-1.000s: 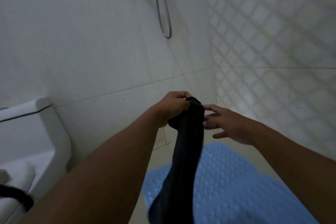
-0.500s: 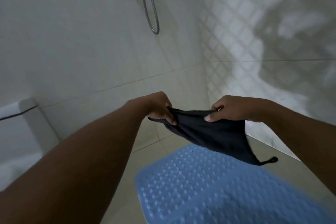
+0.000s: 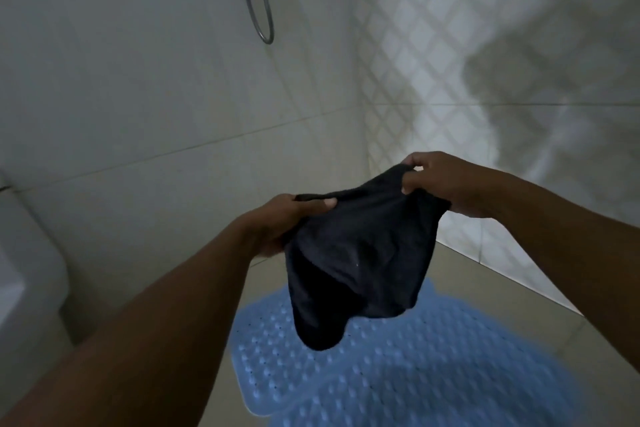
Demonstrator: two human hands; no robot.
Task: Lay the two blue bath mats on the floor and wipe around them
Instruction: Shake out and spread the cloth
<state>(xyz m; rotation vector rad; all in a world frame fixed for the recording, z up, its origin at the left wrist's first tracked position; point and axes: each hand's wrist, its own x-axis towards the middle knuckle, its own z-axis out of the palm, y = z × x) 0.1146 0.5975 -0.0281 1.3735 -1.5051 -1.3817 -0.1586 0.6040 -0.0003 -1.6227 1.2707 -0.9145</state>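
Observation:
A dark cloth (image 3: 356, 260) hangs in the air between both hands, bunched and sagging low in the middle. My left hand (image 3: 280, 222) pinches its left upper edge. My right hand (image 3: 440, 184) grips its right upper corner, a little higher. Below the cloth a blue bath mat (image 3: 398, 367) with raised bumps lies flat on the tiled floor. Only one mat shows; its far end is hidden behind the cloth.
A white toilet (image 3: 24, 274) stands at the left edge. A metal shower hose (image 3: 258, 0) loops down the back wall. The right wall (image 3: 450, 45) has diamond-pattern tiles and meets the beige floor (image 3: 485, 291) close to the mat.
The cloth first hung in a strip from my left hand; my right hand took its other edge and both hands spread it. It now sags lower over the mat, my right hand higher.

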